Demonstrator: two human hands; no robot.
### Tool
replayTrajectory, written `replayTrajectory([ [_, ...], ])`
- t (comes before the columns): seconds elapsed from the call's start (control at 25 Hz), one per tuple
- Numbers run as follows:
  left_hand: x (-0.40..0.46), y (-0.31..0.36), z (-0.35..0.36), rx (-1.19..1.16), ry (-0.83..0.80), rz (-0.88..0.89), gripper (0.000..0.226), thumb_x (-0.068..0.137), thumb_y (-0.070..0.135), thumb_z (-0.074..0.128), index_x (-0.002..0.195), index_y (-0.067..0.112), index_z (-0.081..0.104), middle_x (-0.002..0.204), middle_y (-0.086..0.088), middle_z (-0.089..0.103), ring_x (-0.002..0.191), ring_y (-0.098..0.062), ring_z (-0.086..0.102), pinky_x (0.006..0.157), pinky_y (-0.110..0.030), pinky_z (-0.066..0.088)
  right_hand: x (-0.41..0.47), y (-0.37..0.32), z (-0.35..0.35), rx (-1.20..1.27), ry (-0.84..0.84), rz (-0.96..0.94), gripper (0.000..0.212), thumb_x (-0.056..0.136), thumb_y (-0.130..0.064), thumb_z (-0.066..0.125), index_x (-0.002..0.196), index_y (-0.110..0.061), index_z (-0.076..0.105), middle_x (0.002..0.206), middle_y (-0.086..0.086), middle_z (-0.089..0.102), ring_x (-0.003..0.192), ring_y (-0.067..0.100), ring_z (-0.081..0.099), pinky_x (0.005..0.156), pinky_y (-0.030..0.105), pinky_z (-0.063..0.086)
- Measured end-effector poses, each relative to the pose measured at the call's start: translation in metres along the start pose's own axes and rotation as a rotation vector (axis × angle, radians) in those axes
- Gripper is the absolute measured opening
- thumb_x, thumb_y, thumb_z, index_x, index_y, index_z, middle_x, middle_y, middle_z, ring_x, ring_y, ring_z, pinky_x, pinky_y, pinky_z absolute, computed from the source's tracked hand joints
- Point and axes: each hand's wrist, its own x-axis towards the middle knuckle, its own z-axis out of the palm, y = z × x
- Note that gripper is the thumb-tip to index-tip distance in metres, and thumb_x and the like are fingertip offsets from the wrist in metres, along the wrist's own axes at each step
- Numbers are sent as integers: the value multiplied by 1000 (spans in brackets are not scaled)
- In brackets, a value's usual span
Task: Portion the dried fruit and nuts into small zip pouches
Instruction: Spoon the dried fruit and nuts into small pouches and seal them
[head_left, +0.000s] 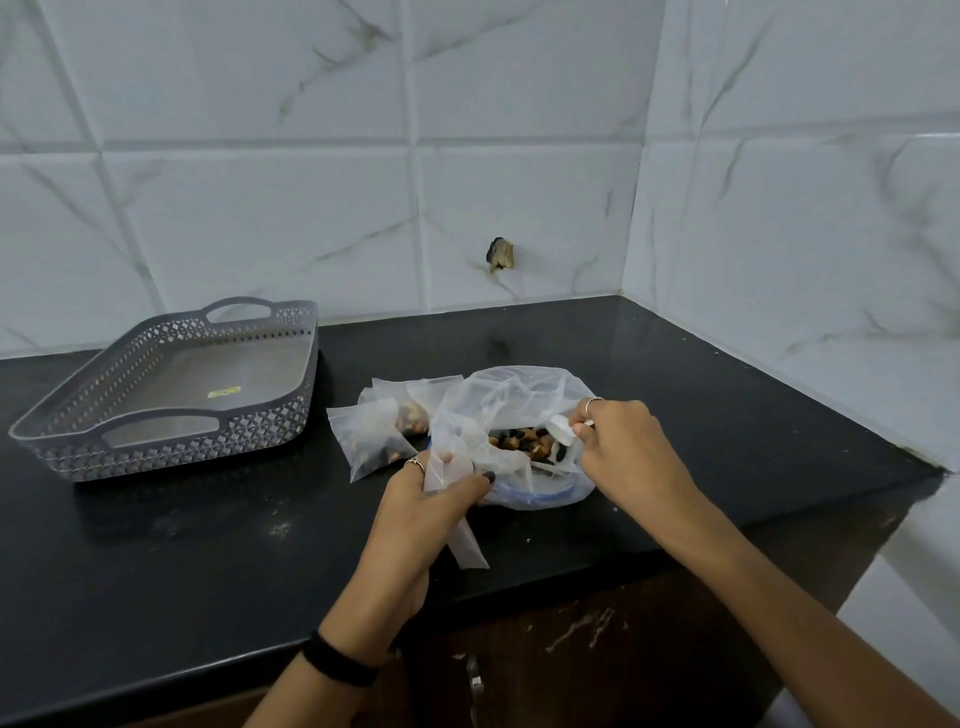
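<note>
A large clear plastic bag (519, 400) lies open on the black counter, with mixed dried fruit and nuts (524, 444) showing inside. My left hand (431, 499) grips a small empty zip pouch (465, 540) together with the big bag's near edge. My right hand (618, 441) pinches a small white scoop (561, 431) at the bag's right rim, over the mix. Two filled small pouches (371, 441) lie just left of the bag, with more pouches behind them.
A grey perforated tray (171, 452) with handles sits at the left on the black counter (208, 545). White tiled walls close the back and the right side. The counter's front edge runs under my forearms.
</note>
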Motion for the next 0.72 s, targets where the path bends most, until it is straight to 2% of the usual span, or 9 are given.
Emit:
replayTrajectory([
  [0.08,0,1,1,-9,1,0,25,85,10,68,86,31,54,91,10,62,90,-9,60,88,-32,49,-1,-2,0,19,-43,-34,17,93,-9,52,101,-13,67,87,4,59,76,16,61,66,26,52],
  [0.24,2,3,1,-42,8,-42,22,85,9,67,86,28,55,90,9,62,89,-9,59,91,-35,48,3,-2,-4,144,-70,-32,19,92,-8,50,94,-13,69,81,4,63,70,18,65,67,34,57],
  [0.4,1,3,3,-107,4,-39,16,87,5,64,91,20,61,93,3,68,90,-11,64,82,-29,50,5,-5,2,185,-107,11,19,92,-7,49,88,-13,67,75,5,65,62,14,64,58,27,55],
  [0.48,2,5,7,-172,-3,-22,17,88,3,61,91,20,63,91,2,70,88,-11,66,80,-29,52,5,-3,2,326,-144,106,17,92,-7,50,86,-11,66,67,8,68,51,11,60,50,19,48],
  [0.64,11,10,19,-291,-42,4,20,88,4,60,104,16,64,99,-3,74,96,-18,70,89,-37,54,3,7,-1,717,-179,323,19,92,0,49,84,-4,65,61,14,65,51,17,56,50,23,46],
  [0.72,16,11,26,-320,-48,15,24,88,5,61,112,10,64,105,-6,74,100,-21,70,91,-39,54,0,9,0,825,-189,388,20,92,2,48,85,-3,66,61,15,63,53,19,55,50,24,45],
])
